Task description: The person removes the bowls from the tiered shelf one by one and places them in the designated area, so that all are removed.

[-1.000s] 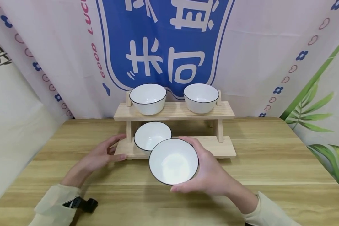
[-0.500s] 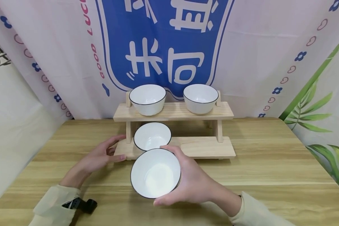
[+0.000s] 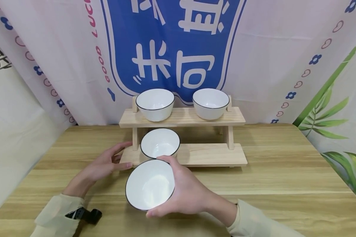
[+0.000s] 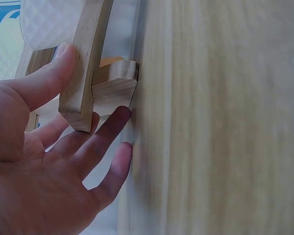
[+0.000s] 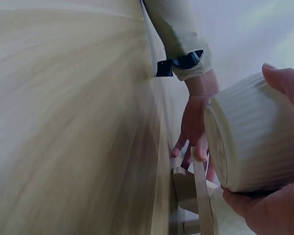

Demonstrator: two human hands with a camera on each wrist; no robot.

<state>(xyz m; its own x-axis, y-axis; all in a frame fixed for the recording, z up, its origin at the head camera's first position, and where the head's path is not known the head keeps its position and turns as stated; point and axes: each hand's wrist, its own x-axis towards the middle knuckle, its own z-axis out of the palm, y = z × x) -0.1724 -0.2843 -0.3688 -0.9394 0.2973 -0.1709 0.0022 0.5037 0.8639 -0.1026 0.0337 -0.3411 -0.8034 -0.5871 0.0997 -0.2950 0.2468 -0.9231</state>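
Note:
My right hand (image 3: 185,189) grips a white bowl (image 3: 149,185) with a dark rim, thumb at the near side and fingers at the far side. The bowl is held tilted in front of the two-tier wooden stand (image 3: 213,154); its ribbed outside (image 5: 257,134) shows in the right wrist view. My left hand (image 3: 108,161) holds the left end of the stand's lower board (image 4: 83,73), thumb on top and fingers below. A second white bowl (image 3: 160,143) stands on the lower tier at the left, its front edge partly behind the held bowl and right fingers.
Two more white bowls, one left (image 3: 155,103) and one right (image 3: 211,103), sit on the stand's upper board (image 3: 182,117). The stand rests on a wood-grain table (image 3: 284,171), with a printed curtain (image 3: 267,65) close behind it.
My right hand has carried its bowl to the left and slightly nearer, from in front of the stand's middle to in front of its left part. The left hand stays at the board's end.

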